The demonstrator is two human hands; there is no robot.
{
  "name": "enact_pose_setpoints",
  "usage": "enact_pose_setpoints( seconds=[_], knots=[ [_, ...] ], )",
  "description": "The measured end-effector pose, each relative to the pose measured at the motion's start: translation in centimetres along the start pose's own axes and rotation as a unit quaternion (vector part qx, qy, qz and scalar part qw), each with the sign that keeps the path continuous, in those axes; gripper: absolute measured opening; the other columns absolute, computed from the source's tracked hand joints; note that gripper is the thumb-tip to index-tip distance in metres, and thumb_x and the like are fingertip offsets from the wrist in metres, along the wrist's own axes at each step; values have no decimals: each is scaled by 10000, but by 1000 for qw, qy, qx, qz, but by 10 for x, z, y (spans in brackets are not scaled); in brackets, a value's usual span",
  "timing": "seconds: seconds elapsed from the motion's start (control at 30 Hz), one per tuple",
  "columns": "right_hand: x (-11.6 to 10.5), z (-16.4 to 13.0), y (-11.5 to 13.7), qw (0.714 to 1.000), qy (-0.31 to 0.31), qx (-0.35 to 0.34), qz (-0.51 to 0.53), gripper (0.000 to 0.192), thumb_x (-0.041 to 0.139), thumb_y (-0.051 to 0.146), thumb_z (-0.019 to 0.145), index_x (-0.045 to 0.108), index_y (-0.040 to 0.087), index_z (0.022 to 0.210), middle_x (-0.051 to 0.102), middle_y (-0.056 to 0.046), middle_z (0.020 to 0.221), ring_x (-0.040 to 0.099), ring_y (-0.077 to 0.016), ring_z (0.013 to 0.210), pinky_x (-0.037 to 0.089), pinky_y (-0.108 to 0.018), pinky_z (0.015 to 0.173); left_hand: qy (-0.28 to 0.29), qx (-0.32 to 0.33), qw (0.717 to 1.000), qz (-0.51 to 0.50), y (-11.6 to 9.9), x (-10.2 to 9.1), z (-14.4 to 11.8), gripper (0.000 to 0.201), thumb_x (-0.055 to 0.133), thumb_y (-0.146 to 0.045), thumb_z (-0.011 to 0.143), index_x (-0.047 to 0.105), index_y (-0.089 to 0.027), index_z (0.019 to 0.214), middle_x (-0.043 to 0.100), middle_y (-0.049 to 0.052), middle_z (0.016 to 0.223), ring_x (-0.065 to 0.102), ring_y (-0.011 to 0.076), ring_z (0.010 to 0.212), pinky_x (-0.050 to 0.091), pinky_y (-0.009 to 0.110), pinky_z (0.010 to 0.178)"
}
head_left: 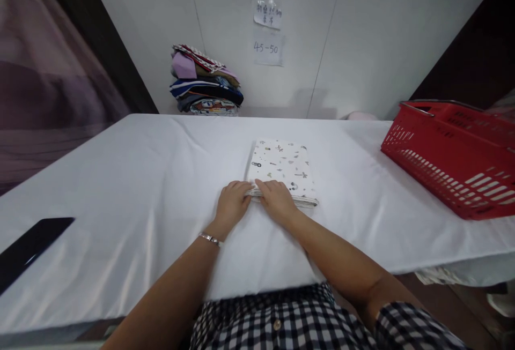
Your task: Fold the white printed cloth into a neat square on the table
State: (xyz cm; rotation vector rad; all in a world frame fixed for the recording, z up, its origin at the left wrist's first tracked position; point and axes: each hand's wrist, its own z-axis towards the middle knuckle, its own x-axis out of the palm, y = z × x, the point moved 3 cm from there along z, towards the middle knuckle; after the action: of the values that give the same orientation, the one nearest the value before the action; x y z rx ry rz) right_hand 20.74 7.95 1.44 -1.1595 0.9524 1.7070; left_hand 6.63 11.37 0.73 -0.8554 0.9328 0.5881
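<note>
A white cloth (279,165) with small printed figures and leaves lies folded into a thick rectangle on the white-covered table. At its near left corner, my left hand (233,200) pinches the folded edge, fingers on top and thumb at the near side. My right hand (277,200) is just beside it, its fingers curled over the near edge of the same cloth. The two hands almost touch at the fingertips. Layers of the fold show along the near edge to the right of my right hand. What lies under my fingers is hidden.
A stack of folded clothes (207,82) stands against the wall at the table's back left. To the right is a red plastic basket (446,157) with slotted sides. A black flat object (34,248) lies at the left. Paper signs (269,50) hang on the wall.
</note>
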Motion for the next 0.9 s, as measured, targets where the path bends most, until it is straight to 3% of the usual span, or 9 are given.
enact_pose_setpoints(
  seconds=[0.33, 0.63, 0.9],
  knots=[
    [-23, -82, -80, 996, -60, 44, -44, 357, 456, 173, 867, 524, 171, 1218, 587, -110, 1191, 495, -220, 1095, 369, -384, 913, -14, -8, 1000, -24, 0, 4, -3, 303, 493, -141, 779, 599, -240, 1045, 620, 33, 1129, 516, 221, 1065, 409, 373, 910],
    [-21, -95, -85, 994, -83, 34, -61, 432, 404, 47, 812, 528, 126, 1219, 577, -115, 1212, 483, -211, 1119, 411, -371, 924, -16, -13, 1000, -15, -2, 2, -5, 307, 490, -145, 781, 601, -233, 1054, 619, 33, 1134, 512, 220, 1070, 406, 362, 909],
    [-21, -103, -99, 995, -99, 25, 6, 430, 395, 74, 809, 555, 181, 1193, 599, -95, 1182, 513, -201, 1114, 450, -398, 936, -17, -26, 999, -17, -3, 4, -7, 301, 499, -132, 774, 602, -241, 1035, 621, 24, 1135, 507, 218, 1081, 399, 365, 918]
  ],
)
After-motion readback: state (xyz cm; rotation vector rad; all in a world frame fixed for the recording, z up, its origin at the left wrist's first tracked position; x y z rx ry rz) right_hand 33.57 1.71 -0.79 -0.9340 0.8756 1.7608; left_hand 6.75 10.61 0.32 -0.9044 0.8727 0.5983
